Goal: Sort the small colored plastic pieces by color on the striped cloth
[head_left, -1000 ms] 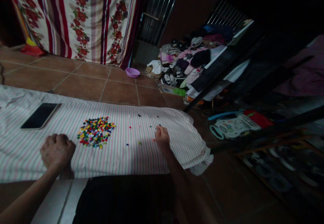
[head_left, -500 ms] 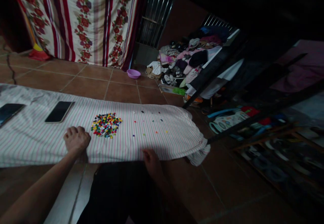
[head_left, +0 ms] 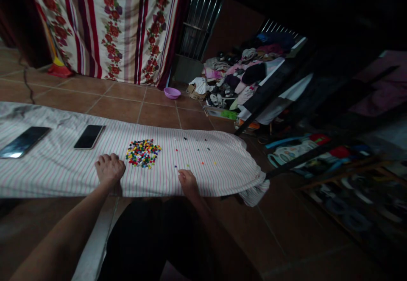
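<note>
On the striped cloth lies a round heap of small multicoloured beads. To its right, several single beads are spaced out in loose rows, among them a red bead, an orange bead, a yellow bead and a dark blue bead. My left hand rests on the cloth just left of the heap, its fingers curled in with nothing visible in them. Just below the dark blue bead is my right hand, thumb and fingertips pinched together; whatever they may hold is too small to make out.
Two phones, a dark phone and a larger phone, lie left of my left hand. Beyond the cloth are a purple basin, a heap of clothes and a hanging curtain. A dark metal bar slants at the right.
My right hand has moved forward from the cloth's near edge towards the nearest row of single beads. The left hand still rests beside the heap; the whole view has shifted slightly.
</note>
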Demonstrator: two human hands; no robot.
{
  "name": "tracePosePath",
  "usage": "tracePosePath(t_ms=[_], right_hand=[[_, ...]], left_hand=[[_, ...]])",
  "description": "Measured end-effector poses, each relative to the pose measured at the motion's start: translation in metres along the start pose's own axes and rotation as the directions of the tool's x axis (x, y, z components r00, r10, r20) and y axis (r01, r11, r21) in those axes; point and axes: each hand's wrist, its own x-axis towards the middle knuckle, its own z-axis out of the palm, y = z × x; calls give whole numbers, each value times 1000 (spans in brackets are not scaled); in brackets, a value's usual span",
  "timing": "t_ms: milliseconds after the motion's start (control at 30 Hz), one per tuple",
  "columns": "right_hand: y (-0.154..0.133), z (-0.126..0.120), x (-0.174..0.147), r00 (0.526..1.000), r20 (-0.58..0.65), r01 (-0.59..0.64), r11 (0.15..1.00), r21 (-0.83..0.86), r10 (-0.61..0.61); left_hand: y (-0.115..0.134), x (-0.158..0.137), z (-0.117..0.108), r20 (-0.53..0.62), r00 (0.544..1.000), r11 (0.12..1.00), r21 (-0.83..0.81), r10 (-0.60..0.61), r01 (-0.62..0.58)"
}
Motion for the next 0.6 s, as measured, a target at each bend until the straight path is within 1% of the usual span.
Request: tracePosePath(t_ms=[133, 233, 400, 500, 600], right_hand=[[-4, 20, 29, 1000, -9, -20, 998, -62, 19], [-5, 28, 40, 999, 20, -27, 992, -125, 30], [-3, 29, 44, 998, 61, -22, 982, -189, 34], [0, 30, 43, 998, 56, -23, 984, -177, 34], [1, 31, 40, 1000, 30, -1, 991, -136, 5]], left_hand=[[1, -1, 1, -33, 999, 999, -3, -34, 34], [2, -1, 3, -33, 998, 999, -15, -51, 51], [2, 0, 2, -17, 998, 998, -36, -55, 54], [3, 1, 1, -18, 998, 998, -39, -55, 54], [3, 1, 0, -21, 999, 998, -38, -49, 48]])
